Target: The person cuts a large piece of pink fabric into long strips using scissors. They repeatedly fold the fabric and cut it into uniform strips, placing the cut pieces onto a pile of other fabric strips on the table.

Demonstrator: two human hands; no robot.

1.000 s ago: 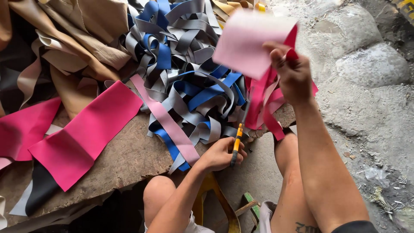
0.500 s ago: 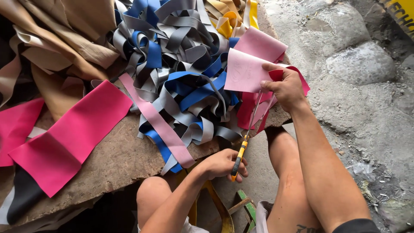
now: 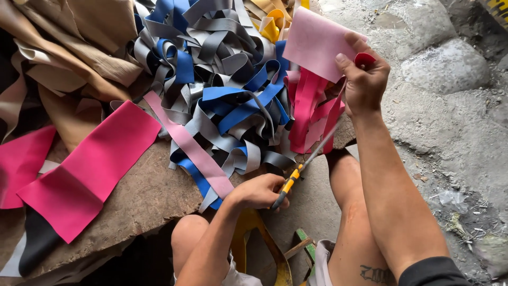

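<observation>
Left hand [image 3: 259, 191] at near table [image 3: 137, 198] edge, fingers clenched on the yellow-handled scissors [image 3: 299, 169], blades angled up-right toward the pink strip [image 3: 336, 114]. Right hand [image 3: 362, 79] raised at far right, fingers pinching a pale pink sheet [image 3: 317, 42] with strips hanging below. Tangled blue and grey strips [image 3: 227, 95] lie centre; magenta pieces [image 3: 90, 169] left.

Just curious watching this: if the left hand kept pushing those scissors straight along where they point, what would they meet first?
Probably the pink sheet held up by the right hand; the scissors in the left hand aim at its lower edge, though depth is unclear.
</observation>
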